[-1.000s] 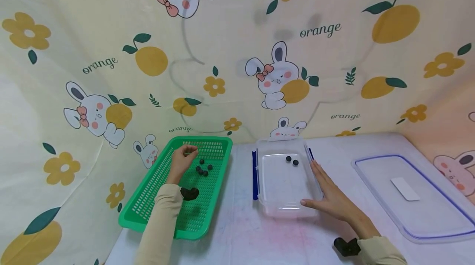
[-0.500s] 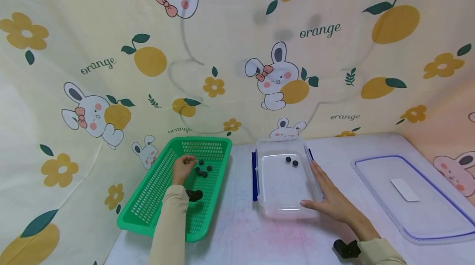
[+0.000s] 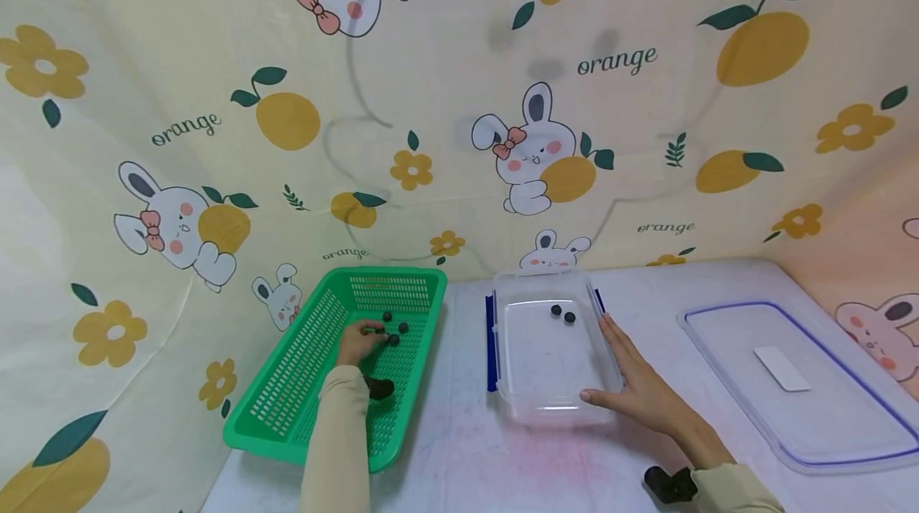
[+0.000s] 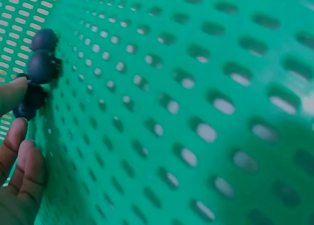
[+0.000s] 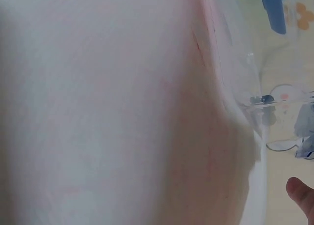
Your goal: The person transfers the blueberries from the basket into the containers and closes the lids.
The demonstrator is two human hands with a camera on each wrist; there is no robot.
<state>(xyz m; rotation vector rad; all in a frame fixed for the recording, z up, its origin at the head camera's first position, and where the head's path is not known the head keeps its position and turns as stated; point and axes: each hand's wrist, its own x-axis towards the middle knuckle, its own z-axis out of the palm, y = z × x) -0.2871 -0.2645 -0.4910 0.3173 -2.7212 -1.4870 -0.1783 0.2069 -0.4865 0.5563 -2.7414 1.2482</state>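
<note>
Inside the green basket (image 3: pixel 269 385), my left hand (image 3: pixel 359 344) has its thumb and index finger on either side of a dark blueberry (image 4: pixel 23 110), pinching it. More blueberries (image 4: pixel 43 65) lie against the basket floor just beyond the fingertips, one partly hidden by the thumb. My right hand (image 3: pixel 646 385) rests with straight fingers along the right side of a clear plastic box (image 3: pixel 553 393), thumb at its near corner. Two blueberries (image 3: pixel 569 317) sit toward the far end of that box. In the right wrist view, only a fingertip (image 5: pixel 300 195) shows, near the box wall.
A clear lid (image 3: pixel 797 385) with a blue seal and a white label lies flat on the table to the right. Blue clip flaps (image 3: pixel 491 344) hang at the box's sides. A printed cloth (image 3: pixel 445 82) stands behind the table (image 3: pixel 474 465).
My left hand has come down and toward the blueberries in the basket, its thumb and index finger closing on one. My right hand has stayed on the box.
</note>
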